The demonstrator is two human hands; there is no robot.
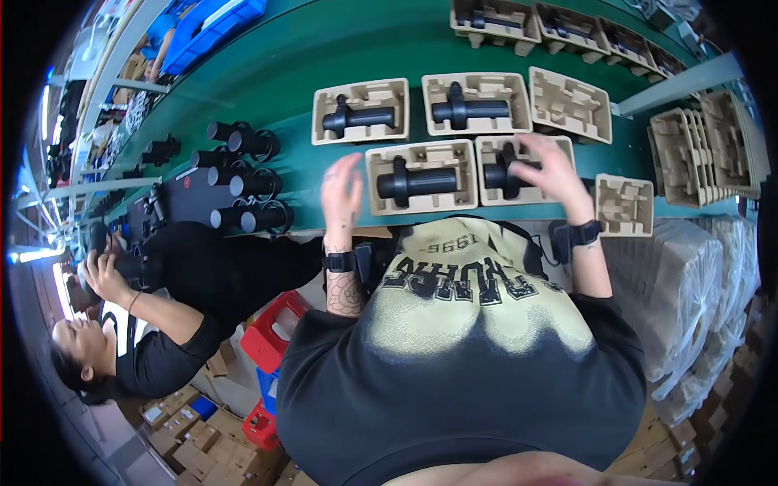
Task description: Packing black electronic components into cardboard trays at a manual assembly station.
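Note:
My left hand (341, 193) is raised at the left end of a beige molded-pulp tray (466, 174), fingers extended and holding nothing. A black tube-shaped device with a thick collar (429, 181) lies in that tray. My right hand (553, 168) reaches over the neighboring pulp tray (559, 146), thumb and forefinger spread beside the collar of another black tube-shaped device (502, 176). Whether its fingertips touch the device I cannot tell. Just behind, two more pulp trays (320, 121) (523, 105) each hold a similar device. A third tray (571, 101) there has no device in it.
Several black devices (247, 178) stand grouped on the green table's left. Filled trays (494, 28) line the far right; nested trays (685, 154) and a small tray (624, 206) sit at right. A co-worker (146, 324) handles a black device at left. Red stools (271, 328) stand below.

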